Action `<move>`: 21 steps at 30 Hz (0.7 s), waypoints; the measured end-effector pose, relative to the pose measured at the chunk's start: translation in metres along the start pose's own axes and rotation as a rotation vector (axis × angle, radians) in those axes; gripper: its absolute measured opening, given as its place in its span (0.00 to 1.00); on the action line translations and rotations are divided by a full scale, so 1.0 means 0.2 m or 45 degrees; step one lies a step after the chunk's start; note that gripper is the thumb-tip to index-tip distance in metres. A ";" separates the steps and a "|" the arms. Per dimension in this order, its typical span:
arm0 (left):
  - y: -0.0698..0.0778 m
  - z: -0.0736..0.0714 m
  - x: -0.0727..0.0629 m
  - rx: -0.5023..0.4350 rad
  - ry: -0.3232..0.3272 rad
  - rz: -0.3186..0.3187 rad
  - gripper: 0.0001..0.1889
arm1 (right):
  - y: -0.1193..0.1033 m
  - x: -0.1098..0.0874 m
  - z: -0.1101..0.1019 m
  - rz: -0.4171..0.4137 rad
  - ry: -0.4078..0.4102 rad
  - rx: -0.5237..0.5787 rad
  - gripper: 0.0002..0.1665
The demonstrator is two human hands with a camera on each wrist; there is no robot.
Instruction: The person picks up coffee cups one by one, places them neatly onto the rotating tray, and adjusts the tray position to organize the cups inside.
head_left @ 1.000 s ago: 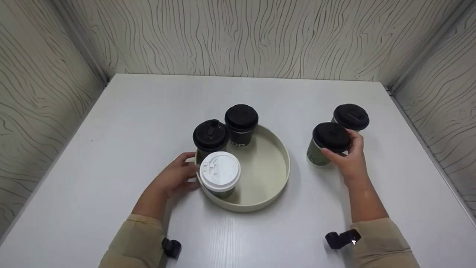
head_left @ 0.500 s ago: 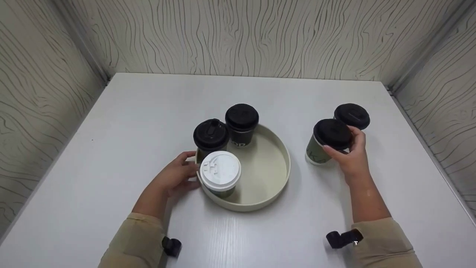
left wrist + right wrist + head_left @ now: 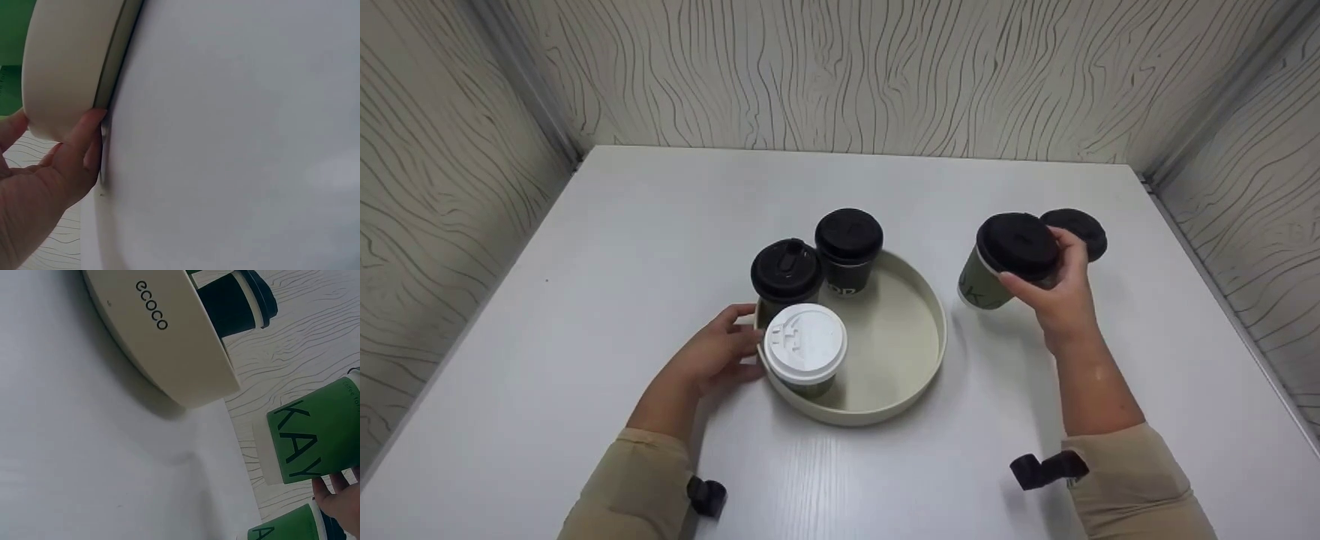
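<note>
My right hand (image 3: pixel 1065 300) grips a green paper cup (image 3: pixel 987 283) with a black lid, tilted and raised off the table. In the right wrist view, lettering runs across that cup (image 3: pixel 312 439), and fingertips touch its side. My left hand (image 3: pixel 720 349) holds the left side of a round cream tray (image 3: pixel 896 409). Its fingers (image 3: pixel 90 118) lie against the tray wall (image 3: pixel 67 62) in the left wrist view. Crowded at the tray's left are a white-lidded cup (image 3: pixel 805 341), a cup with a black sip lid (image 3: pixel 787 268), and a dark cup (image 3: pixel 849 236).
Behind the raised cup stands another black-lidded cup (image 3: pixel 1080 231), partly hidden; the right wrist view shows its green side (image 3: pixel 289 526). The white table (image 3: pixel 585 240) meets wood-patterned panels (image 3: pixel 885 75) at the back and sides.
My right hand has lifted the green cup off the table, moving it up and slightly left. The left hand and the tray stay in place.
</note>
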State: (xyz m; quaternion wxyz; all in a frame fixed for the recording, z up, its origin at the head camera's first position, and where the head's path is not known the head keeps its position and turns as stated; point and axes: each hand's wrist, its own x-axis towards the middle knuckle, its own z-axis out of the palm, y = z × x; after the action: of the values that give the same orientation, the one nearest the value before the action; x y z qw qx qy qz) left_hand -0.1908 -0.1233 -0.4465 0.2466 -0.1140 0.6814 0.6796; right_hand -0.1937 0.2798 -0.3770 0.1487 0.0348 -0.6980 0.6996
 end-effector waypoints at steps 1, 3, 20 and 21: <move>0.00 0.00 0.00 0.000 0.005 -0.003 0.24 | -0.01 0.00 0.01 -0.008 -0.007 0.011 0.42; 0.00 0.00 0.00 0.007 0.006 -0.002 0.24 | -0.02 0.01 0.04 -0.018 -0.020 0.032 0.41; -0.01 0.00 0.00 -0.019 -0.001 0.013 0.26 | -0.03 0.01 0.28 0.002 -0.147 0.040 0.44; -0.01 0.00 0.00 -0.019 -0.001 0.013 0.26 | -0.03 0.00 0.29 0.008 -0.159 0.035 0.44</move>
State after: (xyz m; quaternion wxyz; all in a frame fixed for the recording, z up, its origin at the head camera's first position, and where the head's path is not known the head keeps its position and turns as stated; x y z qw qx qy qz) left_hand -0.1909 -0.1233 -0.4481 0.2424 -0.1121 0.6767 0.6861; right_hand -0.2022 0.2231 -0.3702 0.1023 0.0782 -0.6964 0.7060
